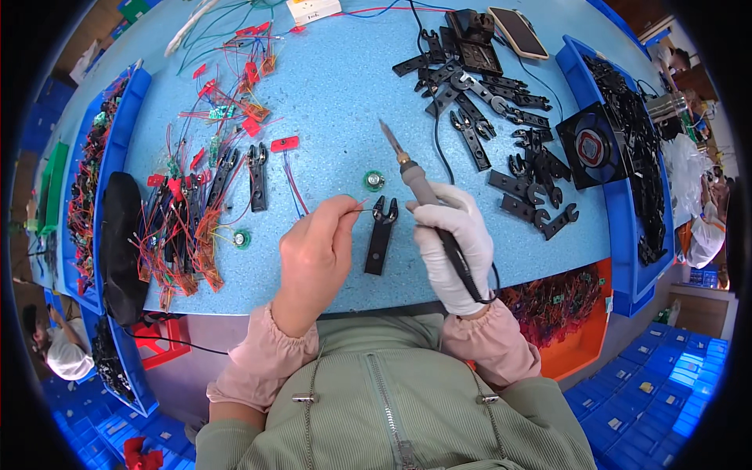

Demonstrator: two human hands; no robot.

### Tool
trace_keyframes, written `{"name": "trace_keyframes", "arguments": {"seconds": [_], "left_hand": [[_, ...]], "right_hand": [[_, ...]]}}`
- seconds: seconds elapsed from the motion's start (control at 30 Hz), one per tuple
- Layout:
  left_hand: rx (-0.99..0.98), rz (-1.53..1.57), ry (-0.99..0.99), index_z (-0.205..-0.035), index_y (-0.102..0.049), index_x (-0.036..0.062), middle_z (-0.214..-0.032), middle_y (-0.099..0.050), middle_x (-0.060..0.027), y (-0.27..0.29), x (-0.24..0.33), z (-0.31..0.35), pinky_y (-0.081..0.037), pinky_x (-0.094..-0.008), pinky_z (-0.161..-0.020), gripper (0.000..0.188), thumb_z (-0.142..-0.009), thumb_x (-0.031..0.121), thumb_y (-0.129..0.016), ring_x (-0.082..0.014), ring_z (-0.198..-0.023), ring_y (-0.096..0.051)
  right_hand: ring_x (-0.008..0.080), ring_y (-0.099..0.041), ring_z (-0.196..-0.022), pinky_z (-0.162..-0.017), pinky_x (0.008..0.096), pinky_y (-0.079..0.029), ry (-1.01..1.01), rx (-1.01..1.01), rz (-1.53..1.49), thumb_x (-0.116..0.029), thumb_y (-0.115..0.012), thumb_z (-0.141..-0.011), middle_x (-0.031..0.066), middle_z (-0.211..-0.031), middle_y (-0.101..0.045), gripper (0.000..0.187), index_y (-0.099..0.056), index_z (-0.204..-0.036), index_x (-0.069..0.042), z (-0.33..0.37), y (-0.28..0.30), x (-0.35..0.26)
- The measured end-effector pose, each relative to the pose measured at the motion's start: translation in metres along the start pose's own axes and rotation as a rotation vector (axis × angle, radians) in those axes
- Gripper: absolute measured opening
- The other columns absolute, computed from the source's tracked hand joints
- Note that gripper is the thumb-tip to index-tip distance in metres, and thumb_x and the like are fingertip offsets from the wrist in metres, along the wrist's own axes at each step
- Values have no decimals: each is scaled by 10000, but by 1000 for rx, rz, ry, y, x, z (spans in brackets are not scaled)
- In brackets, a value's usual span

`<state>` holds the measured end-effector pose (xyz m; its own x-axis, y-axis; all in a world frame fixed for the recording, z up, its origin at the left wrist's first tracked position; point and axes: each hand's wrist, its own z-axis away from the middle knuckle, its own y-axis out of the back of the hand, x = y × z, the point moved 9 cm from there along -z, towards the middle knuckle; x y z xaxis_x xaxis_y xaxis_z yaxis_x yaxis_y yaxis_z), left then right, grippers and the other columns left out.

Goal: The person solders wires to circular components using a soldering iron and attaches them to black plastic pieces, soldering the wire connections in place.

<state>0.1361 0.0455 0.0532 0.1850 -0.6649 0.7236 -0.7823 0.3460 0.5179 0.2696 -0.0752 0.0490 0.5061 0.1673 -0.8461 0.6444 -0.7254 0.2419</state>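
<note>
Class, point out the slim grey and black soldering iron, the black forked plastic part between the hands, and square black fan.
Slim grey and black soldering iron [418,186], head view: on its grey grip.
Black forked plastic part [379,244], head view: on its flat body.
Square black fan [591,147], head view: on its central hub.

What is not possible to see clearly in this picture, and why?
In the head view:
Thin wire: its pinched part is hidden by the left grip.
Soldering iron: partly covered by the gloved right grip; whether its tip carries solder is too small to tell.
Orange bin: left part hidden by the right sleeve.
</note>
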Motion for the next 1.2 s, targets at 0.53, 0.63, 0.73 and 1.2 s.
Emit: {"name": "trace_keyframes", "arguments": {"seconds": [0.53, 0.63, 0.73, 1.2], "left_hand": [[108, -352, -173, -842, -647, 83, -1090, -650, -53, -18, 11, 16, -476, -329, -725, 239, -646, -18, -739, -215, -839, -599], [104, -355, -184, -835, -643, 81, -1084, -651, -55, -19, 12, 16, -478, -331, -730, 240, -638, -20, -736, -219, -839, -599], [112, -334, -193, -828, -641, 78, -1080, -651, -55, -18, 13, 17, -479, -332, -730, 239, -631, -19, -736, -221, -839, -599], [124, -369, -217, -814, -635, 70, -1057, -655, -60, -20, 16, 17, -483, -331, -727, 232, -624, -31, -721, -221, -816, -588]], "right_hand": [[312, -745, -865, -763, 316, -610, -448, 95, -399, 125, -637, -814, 206, -1066, -687, 341, -672, -1143, 40, 54, 55, 34], [311, -747, -841, -750, 314, -613, -473, 93, -377, 131, -627, -809, 200, -1032, -693, 339, -670, -1135, 47, 55, 54, 35], [305, -748, -797, -740, 315, -615, -452, 81, -334, 141, -614, -800, 188, -992, -698, 328, -671, -1111, 56, 53, 54, 33], [293, -743, -793, -726, 305, -607, -355, 26, -285, 165, -619, -783, 174, -999, -694, 314, -684, -1070, 53, 49, 50, 30]]}}
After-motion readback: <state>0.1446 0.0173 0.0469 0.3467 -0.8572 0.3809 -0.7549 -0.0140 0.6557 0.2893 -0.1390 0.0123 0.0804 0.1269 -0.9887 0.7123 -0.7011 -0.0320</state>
